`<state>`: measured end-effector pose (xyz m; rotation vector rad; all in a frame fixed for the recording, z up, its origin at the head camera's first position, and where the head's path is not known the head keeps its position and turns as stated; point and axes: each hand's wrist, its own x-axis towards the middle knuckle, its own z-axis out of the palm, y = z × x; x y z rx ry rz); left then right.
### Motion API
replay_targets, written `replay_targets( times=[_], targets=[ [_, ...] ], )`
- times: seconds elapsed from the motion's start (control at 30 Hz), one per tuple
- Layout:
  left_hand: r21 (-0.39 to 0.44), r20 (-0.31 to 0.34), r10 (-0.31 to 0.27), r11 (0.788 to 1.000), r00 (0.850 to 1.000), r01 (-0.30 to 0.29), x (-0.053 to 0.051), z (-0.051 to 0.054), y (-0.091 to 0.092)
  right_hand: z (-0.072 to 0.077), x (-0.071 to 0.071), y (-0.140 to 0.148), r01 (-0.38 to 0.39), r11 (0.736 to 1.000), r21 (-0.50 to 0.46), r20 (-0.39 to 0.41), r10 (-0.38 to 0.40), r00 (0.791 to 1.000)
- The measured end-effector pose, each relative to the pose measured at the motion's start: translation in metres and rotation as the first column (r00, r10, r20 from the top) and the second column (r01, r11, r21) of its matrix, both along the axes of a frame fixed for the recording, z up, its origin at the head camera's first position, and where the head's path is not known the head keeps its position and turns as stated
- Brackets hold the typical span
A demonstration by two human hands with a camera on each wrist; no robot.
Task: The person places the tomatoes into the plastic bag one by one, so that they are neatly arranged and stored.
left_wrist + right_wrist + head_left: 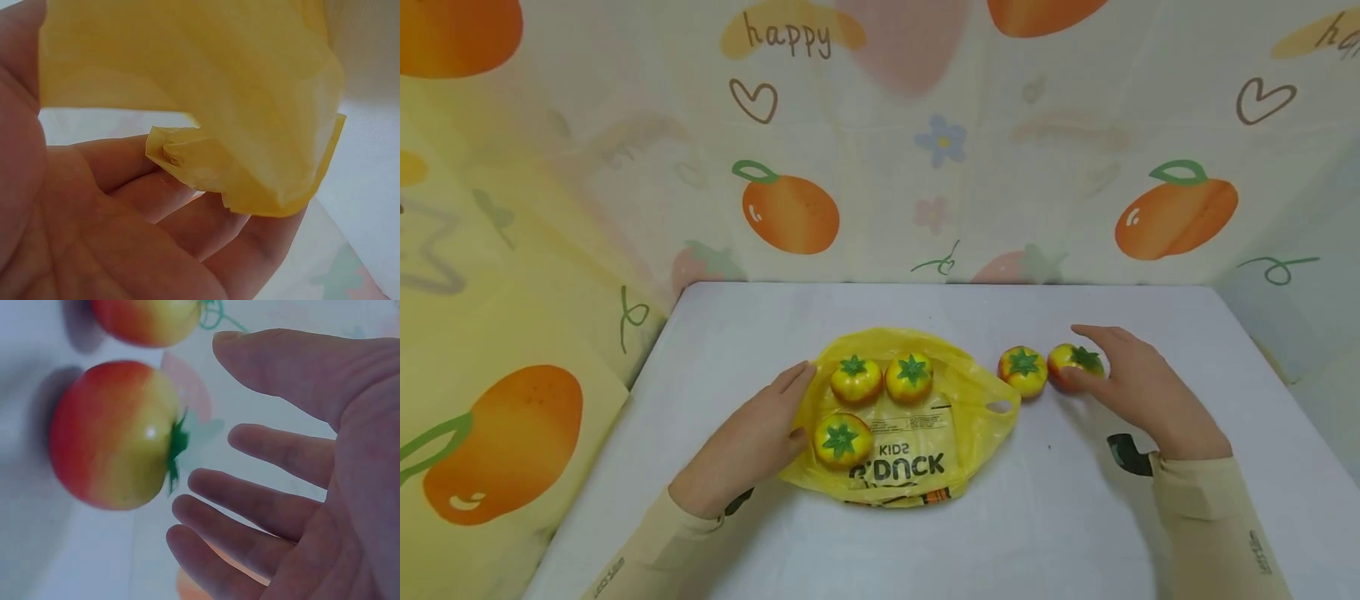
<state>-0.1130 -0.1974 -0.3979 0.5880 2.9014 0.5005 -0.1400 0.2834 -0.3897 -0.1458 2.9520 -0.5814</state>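
Observation:
A yellow plastic bag (917, 425) lies flat on the white table, with three red-and-yellow tomatoes on it, their green leafy tops facing up. My left hand (752, 442) is at the bag's left edge, beside the tomatoes. In the left wrist view its extended fingers (187, 231) touch the bag's folded edge (275, 181), which hides some fingertips. Two more tomatoes stand right of the bag. My right hand (1138, 379) hovers by the outer tomato (1071, 362), partly covering it. The right wrist view shows spread fingers (250, 494) apart from that tomato (115, 437).
The inner right tomato (1022, 371) stands close to the bag's handle hole (1000, 407) and beside the outer one. Printed cloth walls (880, 167) rise behind and at both sides of the table (1000, 533).

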Motion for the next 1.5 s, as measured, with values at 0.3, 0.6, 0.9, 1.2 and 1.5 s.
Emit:
replay_targets(
  times=[0.3, 0.6, 0.9, 1.2, 1.5],
  targets=[
    [0.002, -0.014, -0.005, 1.000, 1.000, 0.005, -0.001, -0.001, -0.001, -0.016, -0.007, 0.012, 0.021, 1.000, -0.001, 0.040, -0.021, 0.999],
    [-0.006, 0.005, 0.005, 1.000, 1.000, -0.005, -0.001, 0.000, -0.001, -0.022, -0.012, 0.012, 0.009, 1.000, -0.003, 0.038, -0.009, 0.999],
    [-0.005, -0.008, -0.002, 1.000, 1.000, 0.002, 0.000, 0.000, 0.000, -0.027, -0.012, 0.007, 0.024, 0.999, -0.036, 0.076, -0.021, 0.997],
    [-0.012, -0.029, -0.005, 1.000, 1.000, 0.005, 0.002, 0.002, -0.004, -0.031, -0.015, 0.000, -0.004, 0.999, -0.037, 0.050, 0.006, 0.999],
    [0.006, 0.003, 0.010, 1.000, 1.000, -0.010, 0.003, 0.003, 0.000, -0.028, -0.014, 0.004, 0.001, 1.000, -0.027, 0.060, 0.001, 0.998]
  ],
)
